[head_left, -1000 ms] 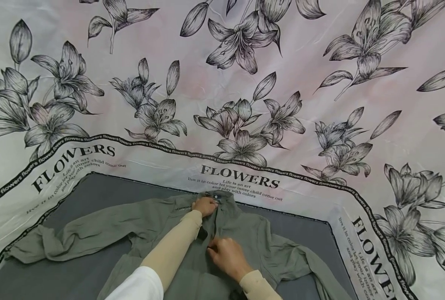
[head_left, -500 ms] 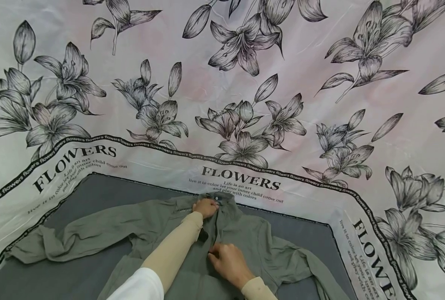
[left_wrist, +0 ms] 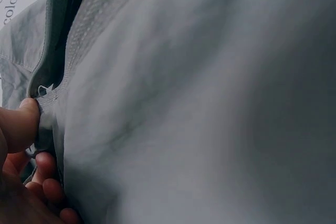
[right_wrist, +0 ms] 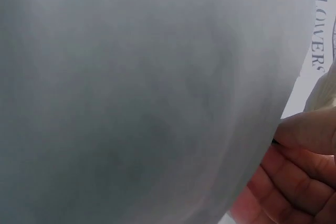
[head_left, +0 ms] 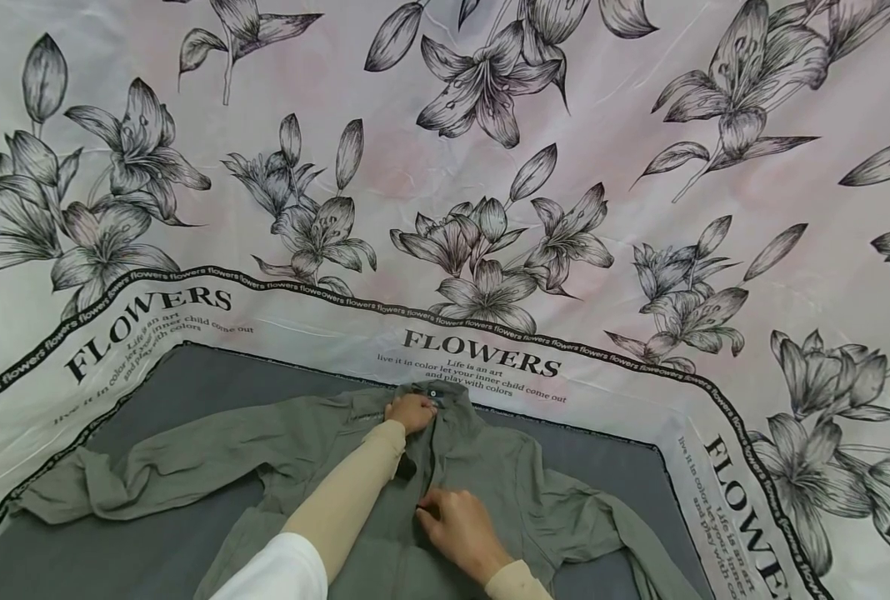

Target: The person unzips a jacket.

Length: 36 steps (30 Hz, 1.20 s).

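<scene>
A grey-green zip jacket [head_left: 490, 475] lies front up, sleeves spread, its collar toward the far side. At the collar, my left hand [head_left: 410, 413] pinches the front edge beside the zipper; the left wrist view shows the thumb pressing that edge [left_wrist: 46, 116] against the fingers. Lower on the front, my right hand [head_left: 462, 529] pinches the zipper pull [right_wrist: 275, 141], a small dark tip between thumb and curled fingers. Above this hand the zipper stands parted in a narrow dark gap; below it the front looks joined. Jacket cloth fills most of both wrist views.
The jacket lies on a dark grey panel [head_left: 212, 383] of a cloth, framed by a white border [head_left: 302, 337] with FLOWERS lettering. Beyond it spreads pale pink-white cloth [head_left: 407, 167] printed with lilies. The jacket's sleeves [head_left: 182, 458] reach out to both sides.
My right hand has slid slightly down the jacket front, and the gap above it shows a little longer. My left hand keeps its hold at the collar.
</scene>
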Each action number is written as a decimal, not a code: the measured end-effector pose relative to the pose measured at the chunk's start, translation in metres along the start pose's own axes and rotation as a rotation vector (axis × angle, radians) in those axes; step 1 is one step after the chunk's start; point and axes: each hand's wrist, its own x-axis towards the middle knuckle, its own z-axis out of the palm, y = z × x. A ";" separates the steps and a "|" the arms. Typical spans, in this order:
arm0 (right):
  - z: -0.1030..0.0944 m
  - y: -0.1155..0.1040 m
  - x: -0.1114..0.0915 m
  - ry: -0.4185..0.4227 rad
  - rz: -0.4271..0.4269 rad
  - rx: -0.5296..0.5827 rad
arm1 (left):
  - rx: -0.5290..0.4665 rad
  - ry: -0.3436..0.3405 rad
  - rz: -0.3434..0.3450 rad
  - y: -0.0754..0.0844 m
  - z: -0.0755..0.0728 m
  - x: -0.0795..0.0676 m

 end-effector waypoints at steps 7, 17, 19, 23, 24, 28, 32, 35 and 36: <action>-0.001 -0.004 -0.007 0.034 -0.011 -0.005 | -0.005 0.001 0.000 0.001 -0.001 -0.001; -0.004 -0.009 -0.012 0.012 0.022 0.022 | -0.011 -0.001 0.000 0.001 -0.003 0.001; -0.006 -0.010 -0.013 0.005 0.029 0.033 | -0.010 -0.004 -0.003 0.002 -0.003 0.000; -0.009 -0.012 -0.014 0.001 0.030 0.043 | -0.010 -0.006 -0.006 0.002 -0.002 0.000; -0.009 -0.012 -0.015 0.001 0.031 0.044 | -0.012 -0.008 -0.006 0.001 -0.002 0.000; -0.010 -0.012 -0.016 -0.004 0.044 0.051 | -0.017 -0.011 -0.007 0.000 -0.001 0.001; -0.011 -0.013 -0.018 -0.031 0.063 0.075 | -0.018 -0.019 -0.012 0.000 -0.001 0.001; -0.014 -0.015 -0.019 -0.060 0.072 0.097 | -0.012 -0.016 -0.005 0.000 0.000 0.001; -0.015 -0.015 -0.020 -0.066 0.074 0.101 | -0.012 -0.014 -0.002 0.000 -0.001 0.000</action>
